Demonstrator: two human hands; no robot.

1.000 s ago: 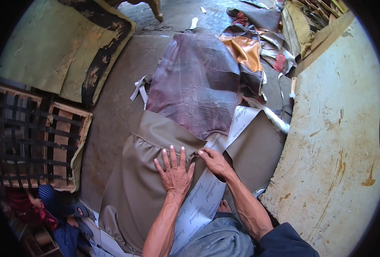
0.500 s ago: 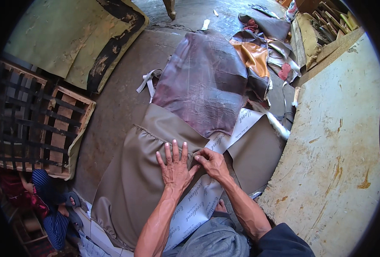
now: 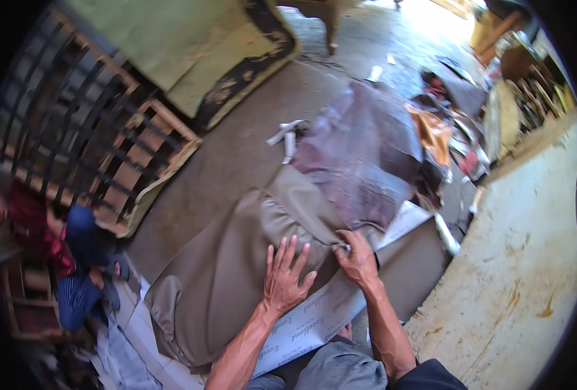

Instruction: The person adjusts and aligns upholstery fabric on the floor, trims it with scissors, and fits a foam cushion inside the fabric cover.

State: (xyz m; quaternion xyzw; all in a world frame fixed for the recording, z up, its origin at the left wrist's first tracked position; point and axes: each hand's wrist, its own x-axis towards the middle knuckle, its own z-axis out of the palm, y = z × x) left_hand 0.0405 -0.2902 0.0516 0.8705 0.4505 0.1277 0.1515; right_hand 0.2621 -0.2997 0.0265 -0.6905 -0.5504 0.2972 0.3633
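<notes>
The brown sheet, gathered along a seam, lies on the floor; the left hand rests splayed flat on it, the right hand pinches its edge, and worn maroon leather lies just beyond.

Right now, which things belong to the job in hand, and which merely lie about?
In use:
- brown leathery gathered sheet, touched by left hand and right hand

Seemingly lying about:
- worn purple leathery piece
- orange leathery scrap
- black-webbed wooden frame
</notes>
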